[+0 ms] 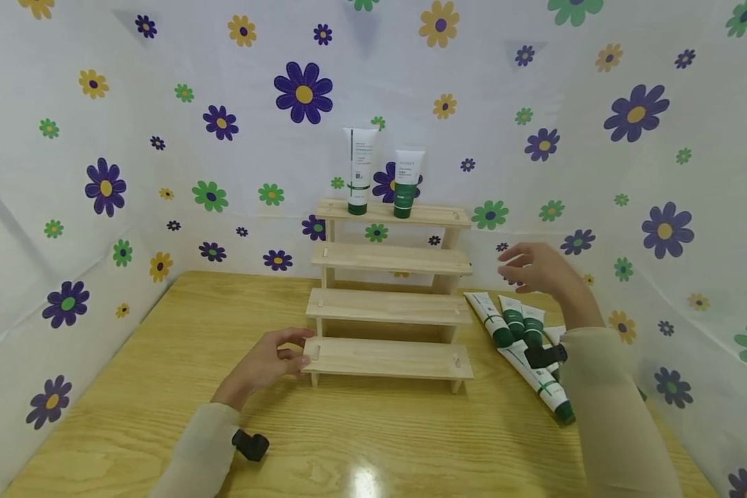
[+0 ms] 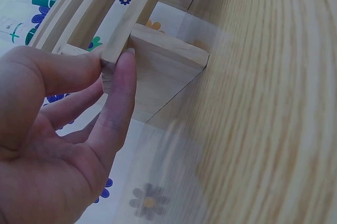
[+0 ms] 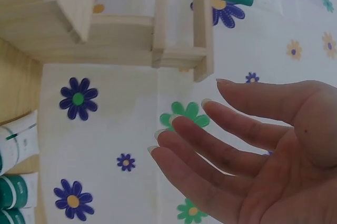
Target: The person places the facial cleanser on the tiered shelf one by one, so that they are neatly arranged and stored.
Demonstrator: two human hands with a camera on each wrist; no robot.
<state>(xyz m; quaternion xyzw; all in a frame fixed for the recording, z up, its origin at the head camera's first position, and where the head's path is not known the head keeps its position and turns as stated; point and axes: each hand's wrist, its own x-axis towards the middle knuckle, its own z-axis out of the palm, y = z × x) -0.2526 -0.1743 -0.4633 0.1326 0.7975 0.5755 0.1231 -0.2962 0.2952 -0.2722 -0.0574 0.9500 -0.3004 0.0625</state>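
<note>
A wooden stepped display rack [image 1: 389, 304] with several shelves stands on the table. My left hand [image 1: 264, 363] pinches the left end of its lowest shelf between thumb and finger, as the left wrist view shows up close [image 2: 68, 113]. On the top shelf two white-and-green squeeze tubes stand upright on their caps: a taller tube [image 1: 361, 166] to the left and a shorter tube [image 1: 407, 181] beside it. Holding nothing, my right hand [image 1: 538, 270] hovers right of the rack with its fingers loosely spread, palm and fingers plain in the right wrist view [image 3: 253, 150].
Beneath my right hand, several white-and-green tubes [image 1: 485, 315] lie in a loose pile on the table [image 1: 224, 311], right of the rack. A white cloth [image 1: 236, 83] printed with flowers hangs behind and along both sides.
</note>
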